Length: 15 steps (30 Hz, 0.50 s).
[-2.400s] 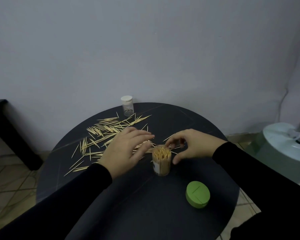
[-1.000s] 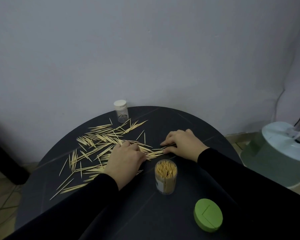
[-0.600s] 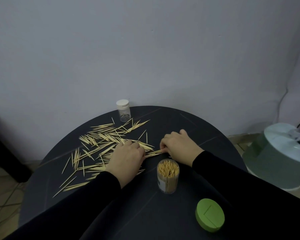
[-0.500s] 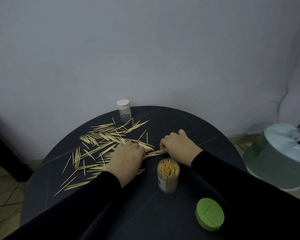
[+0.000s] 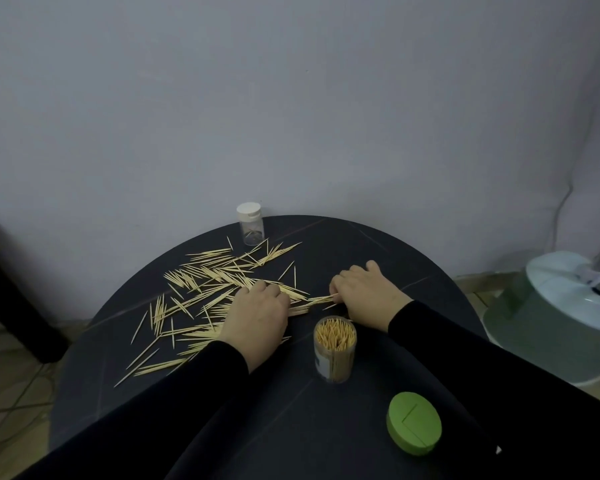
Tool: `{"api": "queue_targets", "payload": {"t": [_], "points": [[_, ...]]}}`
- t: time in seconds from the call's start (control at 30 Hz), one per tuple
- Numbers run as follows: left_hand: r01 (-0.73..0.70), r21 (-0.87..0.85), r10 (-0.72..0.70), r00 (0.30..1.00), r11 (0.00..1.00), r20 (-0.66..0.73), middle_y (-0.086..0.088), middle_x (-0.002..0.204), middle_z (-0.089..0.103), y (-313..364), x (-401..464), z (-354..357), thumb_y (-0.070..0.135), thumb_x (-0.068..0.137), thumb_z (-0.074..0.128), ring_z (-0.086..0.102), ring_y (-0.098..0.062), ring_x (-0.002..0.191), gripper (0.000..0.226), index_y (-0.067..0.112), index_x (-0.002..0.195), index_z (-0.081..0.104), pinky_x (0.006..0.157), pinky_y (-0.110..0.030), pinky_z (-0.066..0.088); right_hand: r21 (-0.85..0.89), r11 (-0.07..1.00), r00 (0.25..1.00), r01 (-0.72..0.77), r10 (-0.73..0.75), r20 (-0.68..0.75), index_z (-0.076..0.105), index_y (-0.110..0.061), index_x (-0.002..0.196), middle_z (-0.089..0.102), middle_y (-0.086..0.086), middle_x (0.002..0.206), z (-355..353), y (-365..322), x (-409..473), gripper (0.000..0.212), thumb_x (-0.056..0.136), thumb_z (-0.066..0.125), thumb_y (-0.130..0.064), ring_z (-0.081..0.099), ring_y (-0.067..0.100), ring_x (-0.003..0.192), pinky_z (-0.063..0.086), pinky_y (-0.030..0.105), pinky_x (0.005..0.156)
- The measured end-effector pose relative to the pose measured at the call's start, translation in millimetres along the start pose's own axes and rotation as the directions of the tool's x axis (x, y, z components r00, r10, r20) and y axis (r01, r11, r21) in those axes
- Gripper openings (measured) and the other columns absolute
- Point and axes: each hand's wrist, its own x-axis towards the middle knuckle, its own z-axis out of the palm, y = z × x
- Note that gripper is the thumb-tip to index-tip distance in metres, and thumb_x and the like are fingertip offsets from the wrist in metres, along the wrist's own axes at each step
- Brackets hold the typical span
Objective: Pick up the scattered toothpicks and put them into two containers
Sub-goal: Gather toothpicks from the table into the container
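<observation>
Toothpicks (image 5: 201, 282) litter round black table (image 5: 378, 258) by grey wall (image 5: 291, 98) — right hand (image 5: 366, 294) fingers pinch some, left hand (image 5: 257, 315) curled.

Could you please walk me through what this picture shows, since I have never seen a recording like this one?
There is no machine here: a person wears a camera on the head, looking forward and down at both hands. On the round dark table lie scattered toothpicks. An open clear jar, already packed with toothpicks, stands near the person, with a green lid lying beside it. A small bottle with a white cap stands at the far edge. The left hand rests with curled fingers on the pile; whether it grips any is hidden. The right hand pinches a few toothpicks against the table.
</observation>
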Motion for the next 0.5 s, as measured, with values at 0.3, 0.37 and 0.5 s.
{"api": "queue_targets", "payload": {"t": [0.3,0.37,0.5], "points": [[0.108,-0.256,-0.136,0.986,0.961,-0.094,0.008,0.110,0.055,-7,-1,-1,0.038,0.097,0.047,0.047,-0.012,0.101,0.024,0.029,0.111,0.064,0.087,-0.028,0.044,0.245,0.967,0.989,-0.076,0.105,-0.105,0.057,-0.029,0.113,0.059,-0.009,0.112,-9,6,-20,0.017,0.099,0.049,-0.030,0.048,0.012,0.110,0.026,0.038,0.104],[0.116,-0.284,-0.150,0.984,0.952,-0.099,0.008,0.109,0.055,-7,-1,-2,0.037,0.097,0.048,0.048,-0.012,0.101,0.023,0.028,0.110,0.064,0.087,-0.027,0.044,0.292,0.953,0.988,-0.085,0.119,-0.101,0.059,-0.030,0.113,0.061,-0.010,0.111,-11,7,-24,0.017,0.098,0.050,-0.031,0.048,0.011,0.111,0.025,0.038,0.105],[0.121,-0.337,-0.170,0.978,0.934,-0.121,0.010,0.104,0.056,-7,-3,-3,0.037,0.096,0.050,0.050,-0.010,0.098,0.021,0.028,0.107,0.064,0.086,-0.027,0.046,0.284,0.955,0.985,-0.090,0.127,-0.116,0.059,-0.033,0.121,0.060,-0.012,0.117,-11,9,-32,0.025,0.098,0.050,-0.034,0.047,0.011,0.114,0.024,0.039,0.105]]}}
